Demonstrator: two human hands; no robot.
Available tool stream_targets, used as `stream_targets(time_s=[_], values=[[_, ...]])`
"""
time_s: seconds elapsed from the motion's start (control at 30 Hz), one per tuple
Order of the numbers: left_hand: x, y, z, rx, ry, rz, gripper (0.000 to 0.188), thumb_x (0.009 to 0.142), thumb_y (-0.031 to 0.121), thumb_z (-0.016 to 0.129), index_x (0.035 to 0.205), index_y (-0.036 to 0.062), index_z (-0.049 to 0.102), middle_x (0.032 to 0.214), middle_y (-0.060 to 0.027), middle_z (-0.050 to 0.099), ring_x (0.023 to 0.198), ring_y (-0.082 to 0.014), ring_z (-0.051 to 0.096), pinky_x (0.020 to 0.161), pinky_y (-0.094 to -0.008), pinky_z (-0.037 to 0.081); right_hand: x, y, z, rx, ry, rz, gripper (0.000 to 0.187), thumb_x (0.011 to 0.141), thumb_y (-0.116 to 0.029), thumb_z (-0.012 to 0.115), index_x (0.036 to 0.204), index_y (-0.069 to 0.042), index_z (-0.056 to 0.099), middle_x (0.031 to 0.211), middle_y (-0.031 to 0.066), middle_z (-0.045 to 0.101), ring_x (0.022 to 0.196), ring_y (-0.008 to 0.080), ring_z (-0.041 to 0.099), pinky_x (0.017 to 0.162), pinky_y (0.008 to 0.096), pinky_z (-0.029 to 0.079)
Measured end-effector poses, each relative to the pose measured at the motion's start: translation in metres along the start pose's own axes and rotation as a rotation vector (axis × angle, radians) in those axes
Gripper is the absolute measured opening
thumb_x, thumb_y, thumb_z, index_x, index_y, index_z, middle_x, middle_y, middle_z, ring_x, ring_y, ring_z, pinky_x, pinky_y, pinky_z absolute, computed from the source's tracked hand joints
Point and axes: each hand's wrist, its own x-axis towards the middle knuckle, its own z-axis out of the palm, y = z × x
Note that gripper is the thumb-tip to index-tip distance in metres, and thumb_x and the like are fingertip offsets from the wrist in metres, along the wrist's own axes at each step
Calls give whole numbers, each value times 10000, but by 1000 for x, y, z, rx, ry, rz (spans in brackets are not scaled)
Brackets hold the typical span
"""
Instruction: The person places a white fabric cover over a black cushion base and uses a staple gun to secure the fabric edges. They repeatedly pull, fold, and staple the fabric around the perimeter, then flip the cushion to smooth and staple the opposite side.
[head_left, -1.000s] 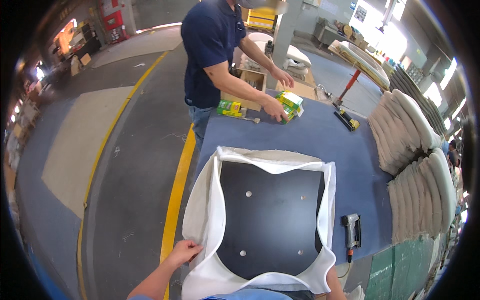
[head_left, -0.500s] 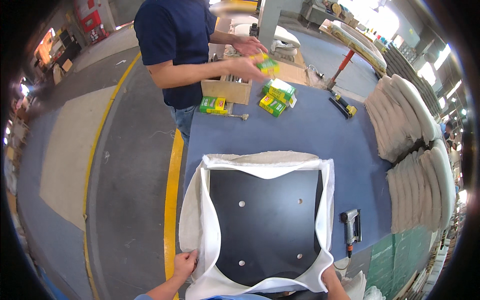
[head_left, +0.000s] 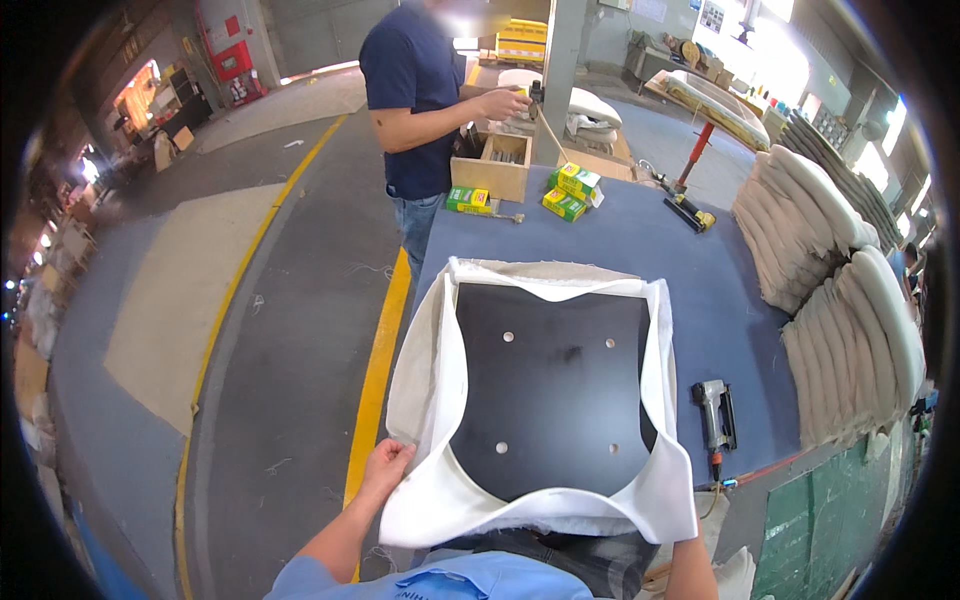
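A square seat pad lies underside up at the table's near edge: a black board [head_left: 550, 400] with several round holes, framed by wavy white foam [head_left: 450, 480] and a pale fabric cover [head_left: 418, 350]. My left hand [head_left: 388, 468] pinches the cover's edge at the near left corner, fingers closed. On the other side, my right forearm [head_left: 692, 572] reaches up to the near right corner, where the foam hides the hand. A staple gun [head_left: 714, 418] with a hose rests to the right of the pad.
Across the blue table [head_left: 560, 235], a co-worker [head_left: 415, 110] in a dark shirt stands beside a wooden box [head_left: 500, 178]. Green-and-yellow cartons [head_left: 575, 182] sit near it. Another staple gun [head_left: 690, 212] lies far right, by stacked pale cushions [head_left: 800, 225]. Yellow floor lines run left.
My view has tilted up, so table and pad sit differently in it. The co-worker has straightened and drawn the hands together near the post; the carton is no longer held out over the table.
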Motion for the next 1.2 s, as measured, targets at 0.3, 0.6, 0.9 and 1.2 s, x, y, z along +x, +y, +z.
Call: stream_targets(time_s=[0.3, 0.6, 0.9, 1.2], values=[[-86, -18, -10, -600, -36, -314, 397, 1063, 273, 564, 1282, -36, 680, 1123, -160, 766, 974, -235, 761, 838, -386, 613, -52, 43, -35, 397, 52, -12, 574, 1043, -201, 651, 1566, -42, 476, 1487, 121, 598, 1324, 244, 612, 1071, 419, 546], [-107, 28, -6, -471, -49, -214, 346, 984, 94, 682, 1296, -54, 667, 1100, -136, 770, 933, -229, 768, 805, -363, 621, -59, 74, -51, 392, 367, -7, 478, 1037, -270, 657, 1444, -27, 599, 1322, 98, 700, 1167, 220, 698, 966, 396, 584], [-134, 35, -29, -617, -46, -220, 396, 974, 111, 679, 1335, -47, 644, 1152, -154, 754, 965, -266, 773, 825, -405, 638, -100, 36, -42, 96, 470, 27, 483, 1025, -237, 675, 1447, -15, 604, 1328, 97, 697, 1166, 192, 684, 983, 383, 565], [-126, 34, -46, -203, 117, -448, 314, 942, 107, 762, 1173, -98, 706, 1068, -162, 773, 886, -264, 774, 777, -399, 633, -142, 71, -58, -335, 327, 33, 351, 863, -139, 784, 1172, 21, 742, 1065, 182, 779, 981, 237, 741, 852, 372, 577]])
